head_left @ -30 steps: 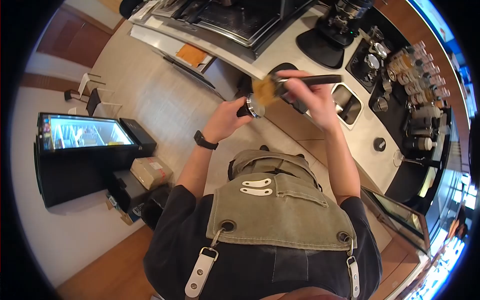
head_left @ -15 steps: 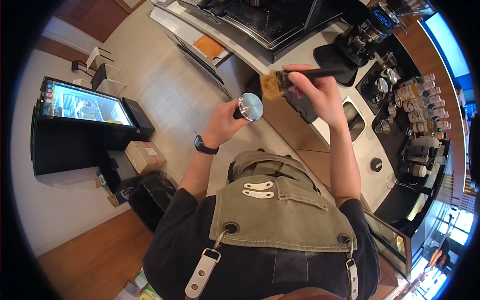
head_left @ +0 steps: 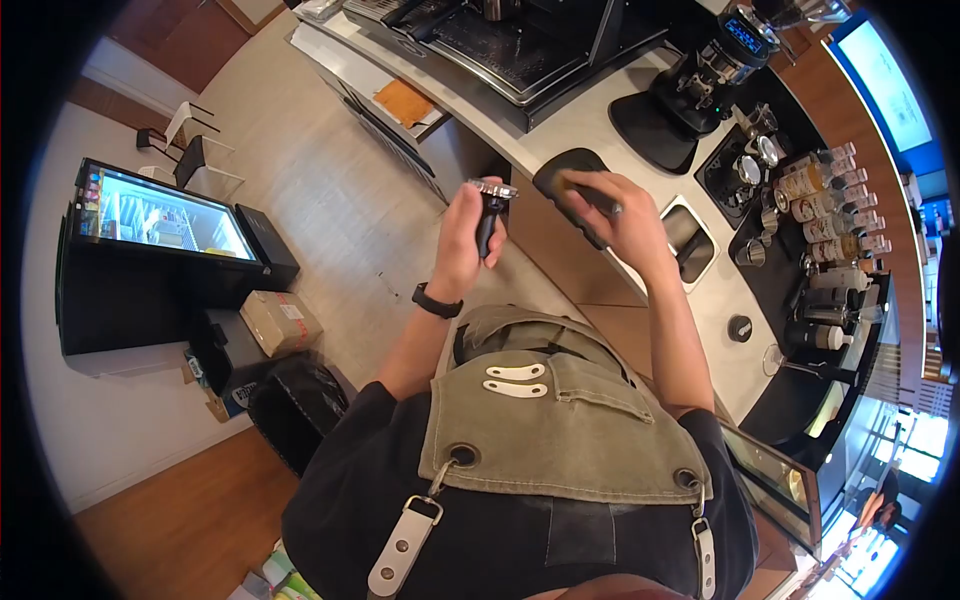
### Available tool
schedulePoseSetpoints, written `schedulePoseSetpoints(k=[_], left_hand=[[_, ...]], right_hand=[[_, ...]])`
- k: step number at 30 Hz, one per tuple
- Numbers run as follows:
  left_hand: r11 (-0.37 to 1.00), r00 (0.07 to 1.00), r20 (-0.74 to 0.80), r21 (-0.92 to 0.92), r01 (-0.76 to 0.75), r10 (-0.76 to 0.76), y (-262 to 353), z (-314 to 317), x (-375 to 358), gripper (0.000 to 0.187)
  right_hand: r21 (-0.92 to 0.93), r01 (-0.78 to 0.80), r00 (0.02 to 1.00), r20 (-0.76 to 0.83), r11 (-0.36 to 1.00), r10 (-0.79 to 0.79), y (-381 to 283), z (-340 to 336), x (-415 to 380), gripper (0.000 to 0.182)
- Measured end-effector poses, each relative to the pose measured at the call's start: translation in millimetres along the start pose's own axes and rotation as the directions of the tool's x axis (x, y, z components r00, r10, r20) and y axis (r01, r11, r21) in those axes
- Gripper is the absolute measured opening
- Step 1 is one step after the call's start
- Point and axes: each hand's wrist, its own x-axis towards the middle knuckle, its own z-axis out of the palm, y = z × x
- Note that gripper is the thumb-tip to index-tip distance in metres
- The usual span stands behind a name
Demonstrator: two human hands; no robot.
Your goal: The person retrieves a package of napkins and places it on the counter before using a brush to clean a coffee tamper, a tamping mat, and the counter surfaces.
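Observation:
My left hand (head_left: 462,240) is closed around the black handle of a coffee tamper (head_left: 492,189), its round metal base uppermost and seen edge-on. To its right and a short way apart, my right hand (head_left: 630,222) grips a brush (head_left: 563,185). Fingers cover most of the brush, leaving only a blurred bit of tan bristle showing near the fingertips. Below and behind that hand a black mat (head_left: 572,160) lies over the counter's edge.
An espresso machine (head_left: 520,60) stands at the top, with a coffee grinder (head_left: 725,65) to its right. A small sink (head_left: 690,240) is set into the counter (head_left: 720,300). Bottles (head_left: 830,200) line the far right. A lit fridge (head_left: 160,220) and a cardboard box (head_left: 280,322) are at left.
The tamper has turned from its flat face showing to edge-on. My right hand has moved down and left, and the brush has swung so that its long handle no longer shows.

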Motion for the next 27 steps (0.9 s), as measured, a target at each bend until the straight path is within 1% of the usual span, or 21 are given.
schedulePoseSetpoints(k=[2,3,6,8,11,14,15,17,18,21,23,25,26,27], left_hand=[[0.987,0.995,-0.038,-0.141,0.083,-0.089,1.0,1.7,-0.1,0.063],[0.969,0.989,-0.051,-0.211,0.128,-0.141,0.3,2.1,-2.1,0.062],[0.918,0.979,0.019,-0.344,0.199,-0.205,-7.0,-0.4,1.6,0.052],[0.909,0.980,0.044,-0.367,0.198,-0.196,-7.9,1.8,1.5,0.048],[0.891,0.976,0.073,-0.398,0.219,-0.207,-5.4,6.1,0.4,0.047],[0.868,0.969,0.117,-0.431,0.248,-0.219,-2.4,8.9,-0.9,0.049],[0.859,0.966,0.135,-0.442,0.257,-0.220,-1.5,8.6,-1.1,0.051],[0.822,0.959,0.122,-0.494,0.284,-0.258,-4.9,0.3,0.2,0.061],[0.799,0.954,0.117,-0.523,0.295,-0.276,-8.0,-3.5,0.4,0.066],[0.793,0.954,0.156,-0.529,0.301,-0.258,-9.8,-14.9,-1.6,0.068],[0.773,0.946,0.184,-0.546,0.324,-0.267,-10.5,-13.4,-4.2,0.070],[0.741,0.938,0.206,-0.575,0.348,-0.281,-9.9,-10.5,-0.5,0.071],[0.731,0.940,0.210,-0.591,0.342,-0.270,-9.8,-12.5,1.2,0.071],[0.720,0.941,0.215,-0.606,0.338,-0.260,-11.3,-15.4,2.2,0.071]], right_hand=[[-0.227,0.141,0.990,0.008,0.964,-0.142,11.8,-14.5,-1.2,0.029],[-0.197,0.164,0.986,0.018,0.967,-0.163,4.0,-15.3,-2.6,0.030],[-0.096,0.234,0.972,0.029,0.967,-0.233,-26.7,-15.2,-6.8,0.032],[-0.018,0.283,0.959,0.018,0.959,-0.283,-32.6,-9.8,-6.1,0.033],[0.238,0.340,0.940,-0.110,0.910,-0.323,-34.2,3.2,-6.2,0.033],[0.259,0.346,0.937,-0.135,0.902,-0.321,-27.0,13.3,-6.2,0.032],[0.182,0.373,0.928,-0.079,0.910,-0.364,-23.7,14.3,-5.0,0.030],[0.019,0.327,0.942,0.079,0.945,-0.327,5.8,16.8,-2.8,0.028],[-0.174,0.325,0.941,0.154,0.929,-0.301,8.5,10.2,-1.8,0.026],[-0.184,0.291,0.952,0.152,0.939,-0.265,4.5,-2.6,-2.7,0.026],[0.063,0.297,0.950,0.075,0.953,-0.302,-16.1,0.6,-4.4,0.025],[0.318,0.334,0.936,-0.004,0.887,-0.351,-22.4,6.7,-3.5,0.026],[0.253,0.284,0.950,0.055,0.925,-0.307,-14.2,13.7,-2.6,0.025],[0.037,0.291,0.938,0.186,0.956,-0.292,-3.8,16.8,2.4,0.025]])
